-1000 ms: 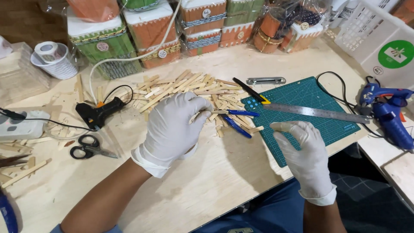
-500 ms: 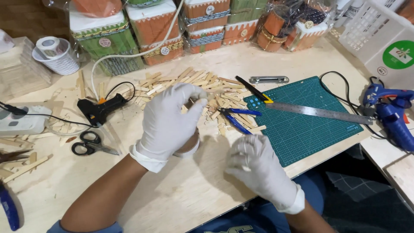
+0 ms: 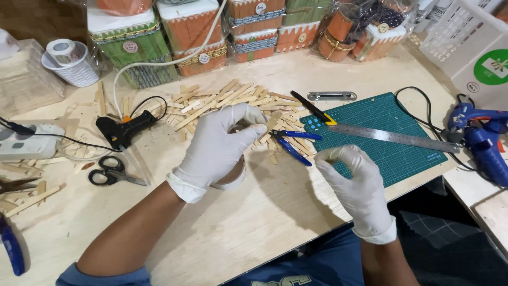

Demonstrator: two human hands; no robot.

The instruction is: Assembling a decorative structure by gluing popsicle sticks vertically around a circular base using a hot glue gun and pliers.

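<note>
White latex covers both hands over the pale plywood worktable (image 3: pixel 254 222). In the head view, the left hand (image 3: pixel 217 148) sits near the middle of the table, fingers curled over, fingertips pressed down into the heap of flat wooden craft sticks (image 3: pixel 233 100). Whether a stick is actually pinched there cannot be told; the glove hides it. Under its wrist peeks a pale round roll of tape (image 3: pixel 233 180), touching the glove cuff.

The right hand (image 3: pixel 354 185) hovers near the front edge, fingers bent and bunched toward the thumb, tips close together; anything held between them is too small to make out. Just beside it, toward the stick pile, lie blue-handled side cutters (image 3: pixel 293 143), resting on the table among stray sticks.

To the right, a green gridded cutting mat (image 3: pixel 386 148) reaches toward the table's right edge, a steel ruler (image 3: pixel 397 137) laid across it, a black and yellow craft knife (image 3: pixel 312 108) at its upper left corner. Left of the pile, a black glue gun (image 3: pixel 124 127), and black-handled scissors (image 3: pixel 108 172) nearer the front. Past the right edge, a blue glue gun (image 3: pixel 484 137). Along the back edge, wrapped orange and green stick-clad boxes (image 3: pixel 190 37).
</note>
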